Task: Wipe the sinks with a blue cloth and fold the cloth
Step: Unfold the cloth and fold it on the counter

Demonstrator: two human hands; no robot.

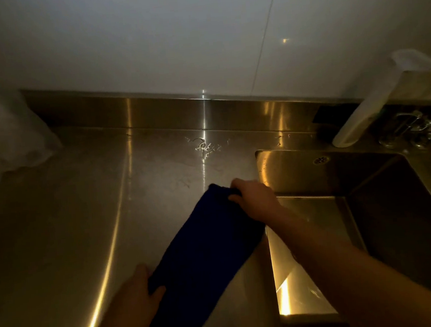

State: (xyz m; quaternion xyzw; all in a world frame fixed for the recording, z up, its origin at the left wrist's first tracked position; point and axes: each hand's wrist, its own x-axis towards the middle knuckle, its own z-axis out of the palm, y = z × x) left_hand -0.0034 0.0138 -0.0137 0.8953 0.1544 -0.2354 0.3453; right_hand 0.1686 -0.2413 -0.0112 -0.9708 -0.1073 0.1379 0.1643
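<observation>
A dark blue cloth (204,258) lies as a long folded strip on the steel counter (84,227), running diagonally from near my body up toward the sink (369,202). My left hand (137,292) grips its near end, thumb on top. Its far end is pinched by my right hand (254,199), right beside the sink's left rim. The sink basin is at the right, its overflow hole on the back wall.
A white tiled wall (198,34) rises behind a steel backsplash. Water drops (205,146) sit on the counter near the back. A white cylinder (366,108) and metal tap fittings (414,125) stand at the back right. Clear plastic (3,135) lies at the left.
</observation>
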